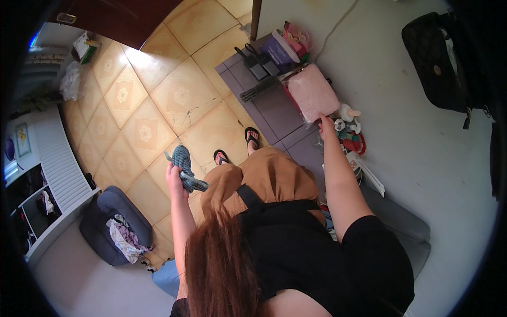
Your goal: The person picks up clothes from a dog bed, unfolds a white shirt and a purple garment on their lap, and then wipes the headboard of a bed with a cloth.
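A blue-grey knitted item (182, 164), with light ties or straps on it, is held in my left hand (176, 181), raised over the tiled floor to the left of my legs. On my other side, my right hand (325, 127) reaches to the near corner of a pink, soft-looking package (313, 92) in clear plastic. Its fingers touch that corner; whether they grip it is not clear. The package lies on a purple-grey tiled ledge (273, 115) against the wall. A dark bristly brush (259, 88) lies just left of the package.
Dark boxy devices (255, 67), a purple-and-white box (280, 49) and a pink item (296, 39) stand farther along the ledge. Pump bottles (348, 112) and a red basin (352, 143) sit by my right forearm. A black bag (435, 65) is at right, a grey-blue chair with clothes (126, 239) at lower left.
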The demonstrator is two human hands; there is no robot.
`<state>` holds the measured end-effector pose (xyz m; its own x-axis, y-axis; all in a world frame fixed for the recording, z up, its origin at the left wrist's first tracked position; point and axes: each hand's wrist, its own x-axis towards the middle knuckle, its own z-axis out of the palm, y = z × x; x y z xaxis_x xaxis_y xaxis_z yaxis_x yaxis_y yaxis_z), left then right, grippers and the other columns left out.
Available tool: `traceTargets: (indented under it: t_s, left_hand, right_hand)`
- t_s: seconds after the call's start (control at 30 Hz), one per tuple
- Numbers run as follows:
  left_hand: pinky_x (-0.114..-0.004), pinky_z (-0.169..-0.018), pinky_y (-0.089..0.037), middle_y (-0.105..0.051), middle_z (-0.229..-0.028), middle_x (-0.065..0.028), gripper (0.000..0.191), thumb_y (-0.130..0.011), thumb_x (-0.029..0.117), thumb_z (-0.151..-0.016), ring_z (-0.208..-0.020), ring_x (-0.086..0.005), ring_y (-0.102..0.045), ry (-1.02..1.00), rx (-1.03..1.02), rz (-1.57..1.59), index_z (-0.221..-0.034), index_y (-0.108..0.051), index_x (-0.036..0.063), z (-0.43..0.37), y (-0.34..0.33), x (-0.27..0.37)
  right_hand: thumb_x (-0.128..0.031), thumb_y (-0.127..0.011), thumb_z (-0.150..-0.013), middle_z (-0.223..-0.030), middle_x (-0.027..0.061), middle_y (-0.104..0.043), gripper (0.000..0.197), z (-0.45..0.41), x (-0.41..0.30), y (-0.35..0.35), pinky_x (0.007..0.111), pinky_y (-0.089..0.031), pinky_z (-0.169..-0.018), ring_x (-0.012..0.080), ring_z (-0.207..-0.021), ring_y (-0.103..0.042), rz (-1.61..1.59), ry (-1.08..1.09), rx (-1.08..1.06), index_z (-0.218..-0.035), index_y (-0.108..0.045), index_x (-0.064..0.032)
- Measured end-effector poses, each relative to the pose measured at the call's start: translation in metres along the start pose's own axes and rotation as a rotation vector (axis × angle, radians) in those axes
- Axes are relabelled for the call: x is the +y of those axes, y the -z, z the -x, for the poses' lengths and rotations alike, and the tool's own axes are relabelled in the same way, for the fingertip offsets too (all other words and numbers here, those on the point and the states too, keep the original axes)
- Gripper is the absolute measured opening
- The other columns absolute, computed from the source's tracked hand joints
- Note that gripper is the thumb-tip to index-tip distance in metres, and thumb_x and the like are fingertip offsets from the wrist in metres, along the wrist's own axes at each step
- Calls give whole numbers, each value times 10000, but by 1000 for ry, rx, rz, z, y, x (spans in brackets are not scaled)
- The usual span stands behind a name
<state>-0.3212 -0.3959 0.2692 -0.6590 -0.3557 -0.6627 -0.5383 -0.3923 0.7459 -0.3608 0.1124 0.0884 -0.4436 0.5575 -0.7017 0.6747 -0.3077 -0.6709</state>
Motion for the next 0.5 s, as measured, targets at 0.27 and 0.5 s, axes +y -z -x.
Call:
traceTargets:
  t_s: [0.27,0.5]
  left_hand:
    - [-300,-466,-491,-516,-732,-67,232,-378,7,-753,-513,-165,-516,-1,63,-19,-962,-477,18,10,5,2]
    - [-304,-468,-491,-504,-722,-64,178,-388,10,-749,-514,-166,-512,-12,55,-14,-908,-466,27,9,10,2]
  right_hand:
    - [-312,-753,-715,-801,-6,-602,369,-56,6,-10,255,-285,-430,122,-594,-518,-139,-195,56,-962,-571,-107]
    - [-220,-715,-760,-1087,88,-574,470,-43,-10,-12,330,-463,-774,206,-929,-561,-488,72,-11,-1128,-531,6]
